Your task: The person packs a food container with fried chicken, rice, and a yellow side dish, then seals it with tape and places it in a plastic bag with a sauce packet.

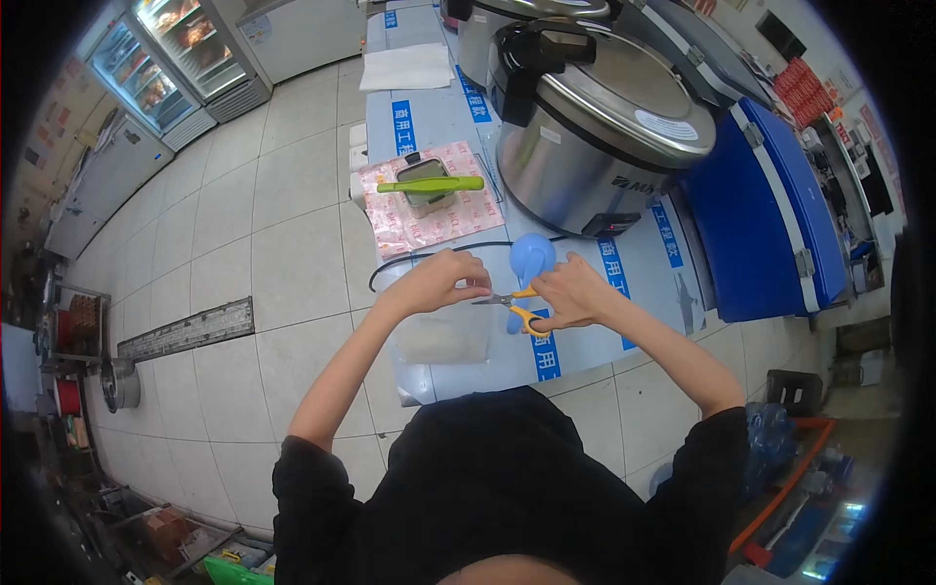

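My right hand (574, 292) grips a pair of scissors (523, 311) by the yellow handles, with the blades parted and pointing left. Close to the blade tips, the thumb and fingers of my left hand (442, 281) are drawn together; whether they pinch thin clear plastic cannot be made out. Below that hand, a translucent plastic bag (442, 342) with pale contents lies near the table's front edge. A light blue ladle (532, 256) rests on the table just behind the scissors, its handle partly hidden by my right hand.
A large steel rice cooker (585, 161) stands behind my hands, its black cord (409, 257) curving across the table. Green tongs (431, 184) lie over a small lidded container (425, 201) on pink printed paper (384, 230). A blue cooler box (760, 219) stands at right.
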